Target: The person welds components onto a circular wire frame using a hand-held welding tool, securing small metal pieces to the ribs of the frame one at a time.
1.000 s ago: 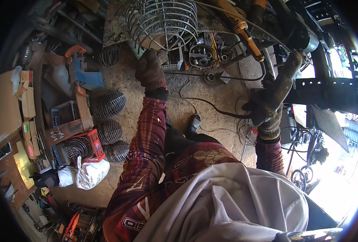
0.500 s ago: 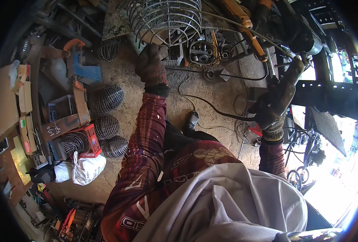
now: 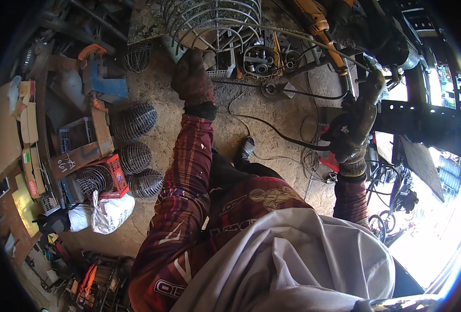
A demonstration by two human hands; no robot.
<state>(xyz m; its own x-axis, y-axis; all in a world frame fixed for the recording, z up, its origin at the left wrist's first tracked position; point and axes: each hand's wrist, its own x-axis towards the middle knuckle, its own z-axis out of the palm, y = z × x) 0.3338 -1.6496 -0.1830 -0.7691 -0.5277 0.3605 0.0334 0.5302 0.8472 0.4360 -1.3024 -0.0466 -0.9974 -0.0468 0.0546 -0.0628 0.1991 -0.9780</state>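
At the top hangs a domed cage of bent metal wire (image 3: 217, 23). My left hand (image 3: 193, 78), in a dirty brown knitted glove, is closed at its lower edge; the fingertips are partly hidden. A dark-gloved right hand (image 3: 349, 132) of mine is wrapped round a long grimy grey handle that looks like a welding electrode holder (image 3: 368, 101). From the holder's head a long thin rod (image 3: 303, 39) reaches left across the front of the cage. I cannot tell whether its end touches the wires. A black cable (image 3: 287, 140) trails from beside my right hand.
An orange power tool (image 3: 321, 36) lies at the upper right, beside a tray of metal rings (image 3: 261, 62). Several wire cages (image 3: 137, 156) stand on the left near a red crate (image 3: 117, 177) and a white sack (image 3: 111, 213). A black perforated beam (image 3: 423, 117) juts in from the right.
My right hand has shifted slightly left, and the rod's end now reaches farther left over the cage. My left hand and the cage have barely moved.
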